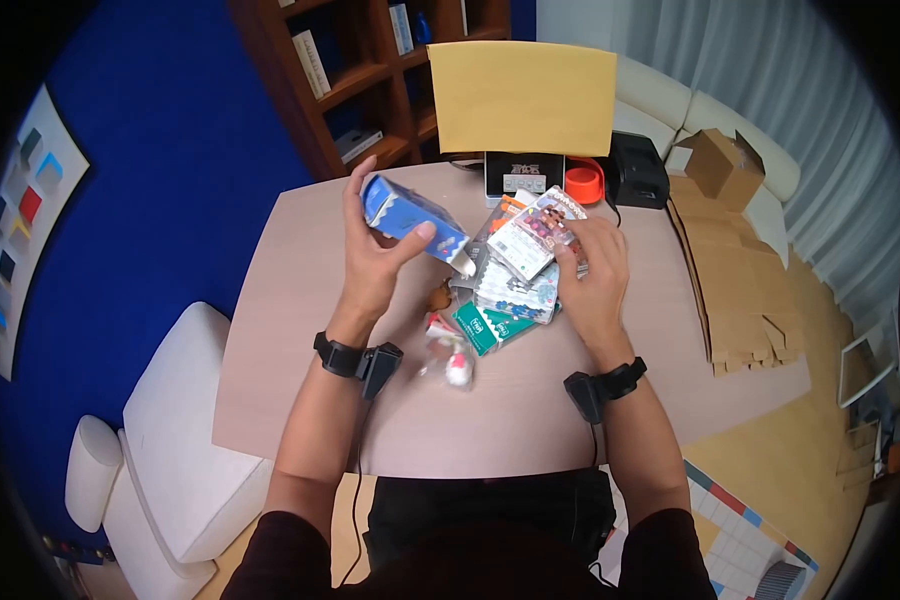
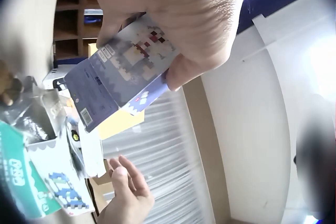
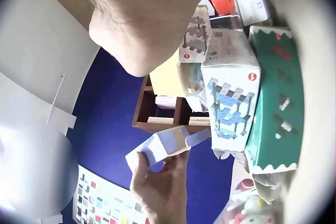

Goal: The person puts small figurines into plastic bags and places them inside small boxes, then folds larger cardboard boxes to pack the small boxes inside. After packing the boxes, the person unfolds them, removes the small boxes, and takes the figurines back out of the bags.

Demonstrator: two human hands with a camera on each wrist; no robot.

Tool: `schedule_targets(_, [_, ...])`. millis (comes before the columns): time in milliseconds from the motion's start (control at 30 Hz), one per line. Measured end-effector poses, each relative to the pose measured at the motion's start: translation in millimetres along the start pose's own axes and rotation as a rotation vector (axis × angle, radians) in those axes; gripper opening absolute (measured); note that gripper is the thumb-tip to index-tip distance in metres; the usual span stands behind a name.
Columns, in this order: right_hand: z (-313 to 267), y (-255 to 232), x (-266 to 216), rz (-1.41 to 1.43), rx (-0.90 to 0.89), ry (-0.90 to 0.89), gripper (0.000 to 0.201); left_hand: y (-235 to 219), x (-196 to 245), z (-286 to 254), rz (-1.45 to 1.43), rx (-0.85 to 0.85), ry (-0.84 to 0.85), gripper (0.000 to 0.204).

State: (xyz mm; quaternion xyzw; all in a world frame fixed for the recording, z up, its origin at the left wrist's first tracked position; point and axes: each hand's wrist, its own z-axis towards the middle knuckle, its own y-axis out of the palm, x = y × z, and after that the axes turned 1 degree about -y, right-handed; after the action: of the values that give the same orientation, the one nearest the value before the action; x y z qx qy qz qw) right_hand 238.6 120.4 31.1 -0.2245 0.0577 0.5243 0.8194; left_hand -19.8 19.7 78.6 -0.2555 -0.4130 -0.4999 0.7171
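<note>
In the head view my left hand (image 1: 372, 262) grips a blue box (image 1: 415, 222) above the table, thumb on its front and fingers round the back; an end flap stands out at its lower right. The left wrist view shows the box's printed side (image 2: 126, 66) between thumb and fingers. My right hand (image 1: 597, 275) is at a white printed box (image 1: 530, 238) on the pile, thumb and fingers at its right edge; whether it grips the box is unclear. Beneath lie a white and blue box (image 3: 231, 98) and a green box (image 3: 275, 98).
Small toys in clear wrap (image 1: 457, 366) lie on the table (image 1: 300, 300) in front of the pile. Behind it are a red round object (image 1: 584, 182), a black device (image 1: 638, 170) and a yellow sheet (image 1: 522, 98). Flattened cardboard (image 1: 735, 275) and an open carton (image 1: 725, 170) are at the right.
</note>
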Motion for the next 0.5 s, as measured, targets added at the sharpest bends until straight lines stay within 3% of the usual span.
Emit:
schedule_targets(100, [-7.5,4.7,7.4,0.029,0.017,0.064,0.027,-21.5,-25.7,-5.7,0.04,0.05,-0.041,0.075])
schedule_targets(233, [-12.1,8.6,12.5,0.008,0.053,0.109,0.023,-43.1,-71.6,-8.0,0.31,0.253,0.072,0.07])
schedule_targets(300, [-17.7,10.2,13.1,0.028,0.014,0.191,0.018,-48.6,-79.5,-12.8,0.761,0.304,0.063,0.073])
schedule_targets(433, [-19.0,11.2,8.8,0.028,0.012,0.21,0.02,-39.2,-78.8,-25.2,0.8,0.183,-0.146,0.078])
schedule_targets(500, [-21.9,13.2,10.5,0.004,-0.016,0.314,0.032,-42.4,-76.1,-27.5,0.887,0.171,-0.112,0.076])
